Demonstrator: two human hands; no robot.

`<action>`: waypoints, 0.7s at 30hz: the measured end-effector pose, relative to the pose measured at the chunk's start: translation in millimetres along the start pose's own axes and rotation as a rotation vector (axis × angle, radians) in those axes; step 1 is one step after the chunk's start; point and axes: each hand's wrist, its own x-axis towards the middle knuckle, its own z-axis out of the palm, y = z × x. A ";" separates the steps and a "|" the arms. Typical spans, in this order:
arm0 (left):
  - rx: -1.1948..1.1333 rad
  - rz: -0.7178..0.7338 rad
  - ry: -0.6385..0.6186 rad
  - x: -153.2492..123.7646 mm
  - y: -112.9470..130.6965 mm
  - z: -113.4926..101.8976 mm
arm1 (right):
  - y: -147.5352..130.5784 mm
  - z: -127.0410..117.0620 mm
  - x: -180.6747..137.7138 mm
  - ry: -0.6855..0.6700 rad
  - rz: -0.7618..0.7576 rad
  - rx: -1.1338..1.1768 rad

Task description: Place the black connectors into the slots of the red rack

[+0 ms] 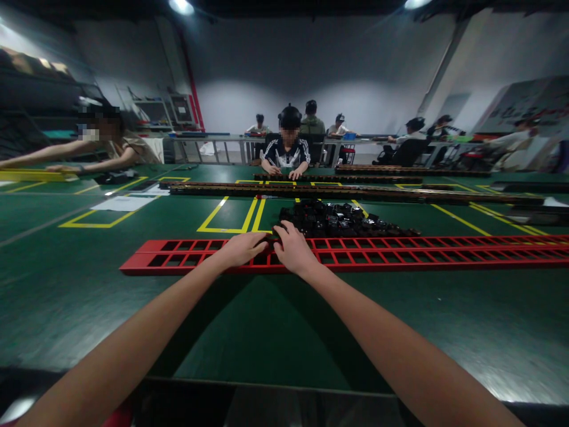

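Note:
A long red frame (146, 261) with two rows of rectangular openings lies across the table in front of me. Over its left part, my left hand (243, 249) and my right hand (294, 249) face each other with bent fingers. Something small and dark shows between the fingertips, and its kind cannot be made out. Both hands look closed around it, the thumbs low and the fingers above. Just behind the frame, to the right of my hands, lies a heap of small black parts (333, 218). My hands cover some of the frame's openings.
Dark long strips (288, 190) lie across the green table (284, 332) farther back. Yellow tape (222, 230) marks rectangles on it. White paper (123, 203) lies at left. One person (287, 148) sits opposite, another (128, 148) reaches in at left, and several more work behind.

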 end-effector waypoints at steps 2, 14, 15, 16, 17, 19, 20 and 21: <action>0.003 -0.007 -0.007 0.2 -0.4 -0.2 | 1.9 1.7 -0.3 0.035 -0.053 0.081; -0.032 -0.030 -0.006 -1.6 4.8 -4.9 | 2.6 1.9 -1.1 0.053 -0.089 0.173; -0.033 -0.031 -0.010 -1.7 4.9 -5.0 | 2.3 1.4 -1.2 0.062 -0.093 0.174; -0.031 -0.032 -0.017 -1.6 4.8 -4.8 | 2.0 0.9 -1.1 0.071 -0.098 0.174; -0.029 -0.034 -0.024 -1.5 4.5 -4.4 | 1.8 0.5 -1.1 0.078 -0.105 0.175; -0.017 -0.044 -0.035 -1.2 3.6 -3.4 | 1.5 -0.3 -0.9 0.080 -0.123 0.177; -0.012 -0.047 -0.039 -1.1 3.3 -3.0 | 1.5 -0.7 -0.9 0.076 -0.132 0.179; -0.008 -0.048 -0.040 -1.0 3.2 -2.9 | 1.4 -1.0 -0.8 0.073 -0.138 0.180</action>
